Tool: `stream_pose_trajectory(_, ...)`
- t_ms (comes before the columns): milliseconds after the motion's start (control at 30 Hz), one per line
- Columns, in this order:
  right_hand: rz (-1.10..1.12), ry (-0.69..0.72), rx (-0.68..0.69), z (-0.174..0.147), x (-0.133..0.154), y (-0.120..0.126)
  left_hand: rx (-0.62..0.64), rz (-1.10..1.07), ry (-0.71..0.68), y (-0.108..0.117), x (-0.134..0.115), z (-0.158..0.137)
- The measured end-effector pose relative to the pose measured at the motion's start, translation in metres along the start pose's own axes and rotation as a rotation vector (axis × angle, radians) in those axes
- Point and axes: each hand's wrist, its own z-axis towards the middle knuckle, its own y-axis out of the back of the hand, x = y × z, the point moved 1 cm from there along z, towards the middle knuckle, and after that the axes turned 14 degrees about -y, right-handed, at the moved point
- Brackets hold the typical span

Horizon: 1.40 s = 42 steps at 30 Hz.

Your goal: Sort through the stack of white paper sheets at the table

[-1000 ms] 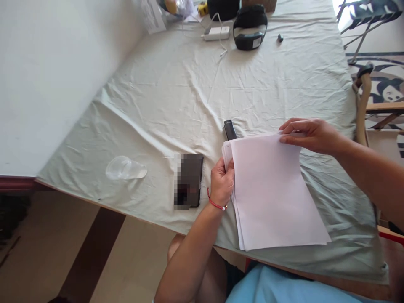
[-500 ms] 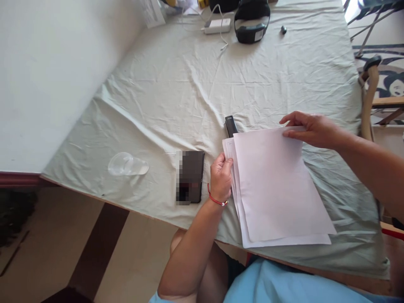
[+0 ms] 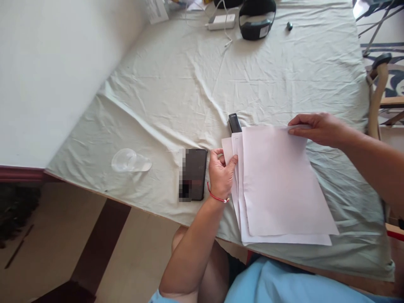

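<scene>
White sheets of paper [image 3: 280, 181] lie fanned in a loose stack near the table's front edge. A staple shows at the upper left corner of a lower sheet. My left hand [image 3: 221, 172], with a red bracelet on the wrist, grips the left edge of the lower sheets between thumb and fingers. My right hand [image 3: 315, 128] pinches the top edge of the uppermost sheet near its right corner. Behind the stack's upper left corner a black stapler [image 3: 234, 122] is partly covered by the papers.
Left of the papers lies a dark phone [image 3: 196, 174], partly pixelated. A clear plastic cup [image 3: 128, 160] rests on its side farther left. At the back are a white adapter [image 3: 221, 22] with a cable, a black headset [image 3: 257, 29] and a small dark object [image 3: 289, 26]. A wooden chair [image 3: 377, 97] stands at right.
My right hand has closed its fingers on the top sheet's edge. The sheets have fanned wider on the left, baring more of a bottom sheet. The view has shifted slightly.
</scene>
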Motion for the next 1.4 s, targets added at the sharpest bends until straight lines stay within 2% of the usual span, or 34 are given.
stream_pose_trajectory(133,0.035,-0.015,0.007,0.001,-0.005,-0.001,-0.037,0.013,-0.085,-0.004,-0.003,0.004)
stream_pose_trajectory(267,0.030,-0.070,0.055,0.000,-0.006,0.001,-0.014,0.177,-0.170,-0.001,0.001,0.004)
stream_pose_trajectory(367,-0.017,-0.012,0.063,-0.004,0.001,0.002,-0.018,0.220,-0.194,0.004,0.001,0.001)
stream_pose_trajectory(467,-0.010,0.029,0.058,-0.007,0.007,0.002,-0.011,0.220,-0.192,0.003,-0.001,0.001)
stream_pose_trajectory(633,0.082,-0.040,0.042,-0.009,0.005,0.002,-0.003,0.194,-0.157,-0.002,0.002,0.004)
stream_pose_trajectory(767,0.075,-0.047,0.042,-0.009,0.005,0.000,0.007,0.193,-0.132,0.001,0.004,0.004)
stream_pose_trajectory(900,0.103,-0.012,0.029,-0.007,0.003,-0.003,-0.020,0.235,-0.159,0.001,0.004,0.006)
stream_pose_trajectory(1133,0.129,-0.042,-0.032,-0.004,-0.003,0.000,-0.022,0.258,-0.192,0.001,0.008,0.007)
stream_pose_trajectory(1267,0.119,-0.037,-0.026,-0.003,-0.004,0.001,0.000,0.244,-0.170,0.001,0.005,0.005)
stream_pose_trajectory(1400,0.113,-0.049,-0.079,-0.003,-0.006,0.004,-0.015,0.206,-0.210,-0.003,0.004,0.005)
